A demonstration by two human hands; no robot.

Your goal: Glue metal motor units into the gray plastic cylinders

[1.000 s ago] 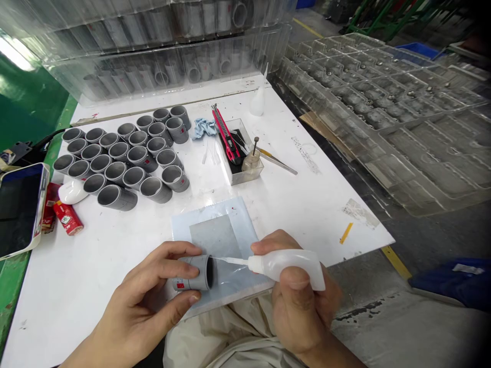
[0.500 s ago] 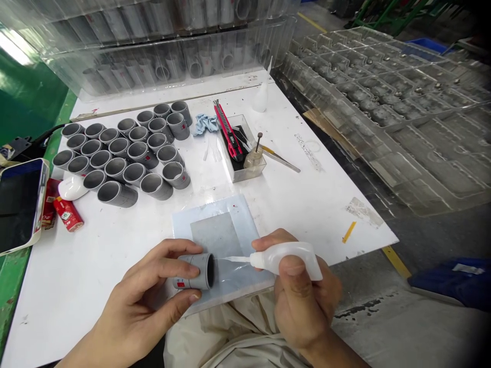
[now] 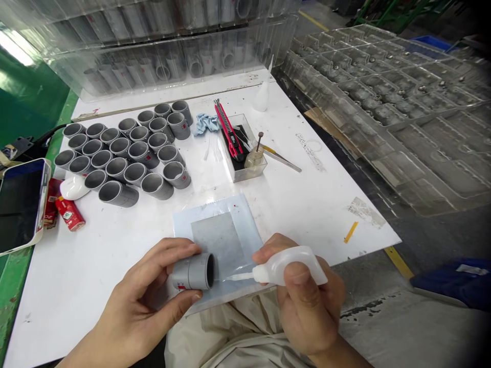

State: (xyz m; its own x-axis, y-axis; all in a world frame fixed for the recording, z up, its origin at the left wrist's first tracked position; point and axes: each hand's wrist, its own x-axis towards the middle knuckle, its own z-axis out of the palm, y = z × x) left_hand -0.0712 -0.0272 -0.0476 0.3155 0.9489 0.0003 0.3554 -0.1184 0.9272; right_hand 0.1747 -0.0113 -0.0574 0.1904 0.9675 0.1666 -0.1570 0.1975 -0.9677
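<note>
My left hand [image 3: 153, 291] holds a grey plastic pipe piece [image 3: 190, 272] between thumb and fingers, lying sideways with its open end toward the right. A small red mark shows low on its side. In my right hand [image 3: 307, 291] is a white squeeze bottle [image 3: 289, 267] with a long thin nozzle [image 3: 240, 276]. The nozzle points left, its fine tip near the pipe's open mouth; whether it touches the rim I cannot tell. Below both lies a pale blue sheet [image 3: 245, 220] with a grey square pad [image 3: 218, 237] on it.
Several grey pipe pieces [image 3: 134, 174] stand upright at left. Behind the sheet are a clear box [image 3: 249, 176], a red utility knife [image 3: 229, 133], tweezers [image 3: 284, 161] and another bottle [image 3: 261, 97]. A phone [image 3: 21, 204] lies at the left edge; clear trays [image 3: 383, 97] are at right.
The bottle's nozzle has tipped slightly downward and moved a little right. The pipe piece has turned a bit in my left hand, and one finger has lifted off its side.
</note>
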